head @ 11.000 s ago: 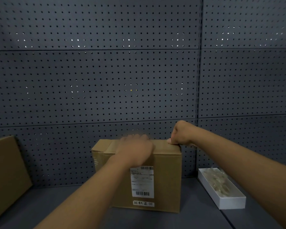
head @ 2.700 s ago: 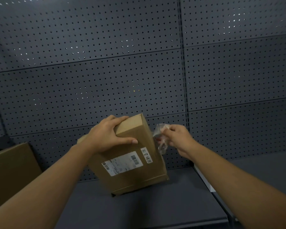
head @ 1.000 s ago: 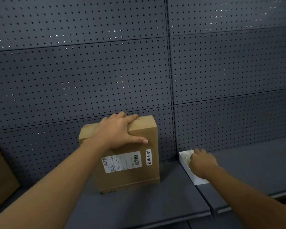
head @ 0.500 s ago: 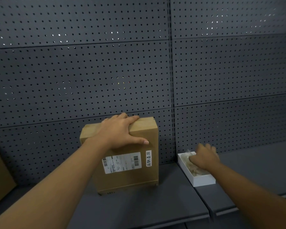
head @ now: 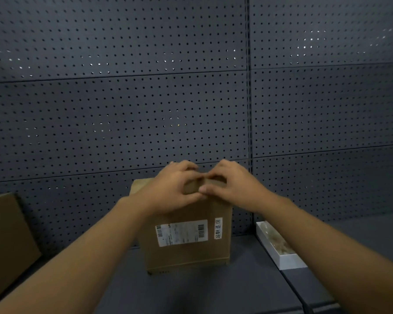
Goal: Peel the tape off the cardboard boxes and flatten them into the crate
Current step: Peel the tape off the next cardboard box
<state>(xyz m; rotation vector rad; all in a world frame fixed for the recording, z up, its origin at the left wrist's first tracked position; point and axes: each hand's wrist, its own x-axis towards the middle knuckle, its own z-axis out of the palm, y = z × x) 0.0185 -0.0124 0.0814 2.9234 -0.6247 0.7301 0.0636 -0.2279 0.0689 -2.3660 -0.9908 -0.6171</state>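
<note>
Both hands up on the top end of the standing cardboard box (head: 186, 232). Left hand (head: 173, 189) curls over the top edge from the 9 o'clock side, fingers bent round it — grasping the box. Right hand (head: 230, 184) comes in from 3 o'clock, fingers curled, thumb tip meeting the left thumb at the middle of the top; it looks like it's picking at something there, but whether it has tape pinched I cannot tell, the hands cover the seam.

The box stands upright on the dark shelf (head: 213, 291), dead centre, its back close to the grey pegboard wall (head: 145, 109). White shipping label (head: 182, 233) and a small white sticker (head: 218, 228) face us on the front.

At 3 o'clock of the box, apart from it, a shallow white tray (head: 290, 261) with crumpled clear scraps (head: 275, 239) in it, probably tape already pulled. At 9 o'clock, well apart at the frame edge, another brown cardboard piece (head: 7, 241) leans tilted. No crate in view.

Step in hand, my read: hunting for a tape end on the top seam — peeling, not flattening yet. Next move calls for a nail under the tape edge, a firm pinch, then a steady pull along the seam while the left hand braces the box so it doesn't tip.
</note>
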